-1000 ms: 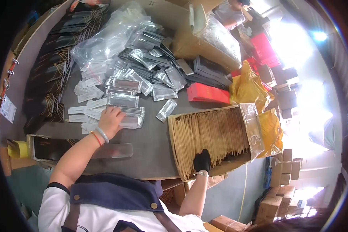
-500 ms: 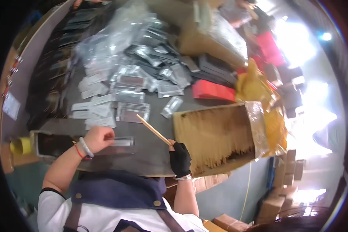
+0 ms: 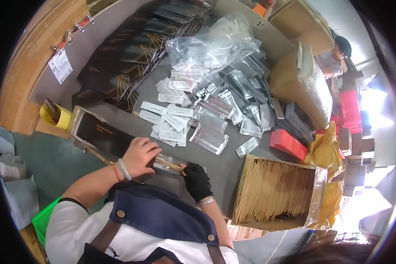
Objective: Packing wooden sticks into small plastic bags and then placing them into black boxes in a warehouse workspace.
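I'm looking down at the grey bench (image 3: pixel 233 165), and both hands meet at its near edge: my bare left hand (image 3: pixel 140 154) has its fingers curled down on the end of a clear sleeve (image 3: pixel 170 163), while my black-gloved right hand (image 3: pixel 196 179) pinches a thin wooden stick (image 3: pixel 166 163) between closed fingers, its tip lying on or just inside the sleeve's mouth. I judge this to be the filling step, stick going into sleeve; the next move calls for keeping the mouth pinned flat and the stick in line with it. The sleeve lies right beside a long black box (image 3: pixel 102 134). To my right, an open cardboard carton (image 3: pixel 275 193) packed with rows of pale sticks sits at the bench edge. Ahead, flat white packets (image 3: pixel 168 121) and shiny clear pouches (image 3: pixel 215 119) lie scattered, with a big crumpled clear bag (image 3: pixel 207 44) behind them. A flat red package (image 3: pixel 288 144) sits near the carton, a yellow cup (image 3: pixel 56 116) far left, and 1 white tag (image 3: pixel 60 65) hangs on the wooden wall.
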A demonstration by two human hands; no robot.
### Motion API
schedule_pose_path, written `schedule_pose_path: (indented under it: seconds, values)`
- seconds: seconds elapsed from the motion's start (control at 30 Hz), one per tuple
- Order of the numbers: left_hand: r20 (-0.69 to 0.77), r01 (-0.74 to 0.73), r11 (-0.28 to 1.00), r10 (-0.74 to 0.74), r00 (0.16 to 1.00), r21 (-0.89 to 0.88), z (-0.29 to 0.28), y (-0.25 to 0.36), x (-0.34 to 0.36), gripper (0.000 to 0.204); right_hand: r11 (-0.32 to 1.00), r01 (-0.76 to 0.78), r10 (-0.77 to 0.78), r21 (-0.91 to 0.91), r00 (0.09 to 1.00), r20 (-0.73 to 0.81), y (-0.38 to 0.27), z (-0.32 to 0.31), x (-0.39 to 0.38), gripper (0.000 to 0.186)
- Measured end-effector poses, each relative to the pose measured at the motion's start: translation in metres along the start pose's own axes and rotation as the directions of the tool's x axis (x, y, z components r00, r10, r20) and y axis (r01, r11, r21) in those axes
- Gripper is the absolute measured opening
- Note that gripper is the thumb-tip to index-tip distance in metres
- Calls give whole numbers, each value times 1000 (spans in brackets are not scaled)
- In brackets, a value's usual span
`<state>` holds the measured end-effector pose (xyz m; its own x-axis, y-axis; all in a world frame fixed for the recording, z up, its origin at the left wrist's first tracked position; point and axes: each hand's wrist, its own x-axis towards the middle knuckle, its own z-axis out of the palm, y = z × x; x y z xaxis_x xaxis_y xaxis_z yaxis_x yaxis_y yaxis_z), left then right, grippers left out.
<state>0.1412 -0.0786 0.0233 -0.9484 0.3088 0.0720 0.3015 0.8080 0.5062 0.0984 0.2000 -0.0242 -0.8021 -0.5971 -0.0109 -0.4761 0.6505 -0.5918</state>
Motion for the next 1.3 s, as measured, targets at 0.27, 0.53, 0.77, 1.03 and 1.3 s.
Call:
schedule_pose_path:
  seconds: [0.27,0.53,0.77,1.03,1.3]
  values:
    - [10,-75,996,75,997,55,14,3,12,80,916,-273,332,293,927,-175,-30,24,15,12]
    - [152,-125,986,107,983,114,4,1,19,72,998,-47,41,-46,989,-139,-40,1,20,56]
    - [275,-189,971,143,951,149,4,-3,23,44,956,-41,47,-291,999,14,-50,-19,28,60]
    - [54,-186,981,189,981,-50,-59,-11,28,49,956,-138,128,-260,990,-56,-9,-37,-19,63]
    - [-30,-191,950,190,981,-245,-104,1,11,60,918,345,-276,196,910,-309,-127,-60,73,23]
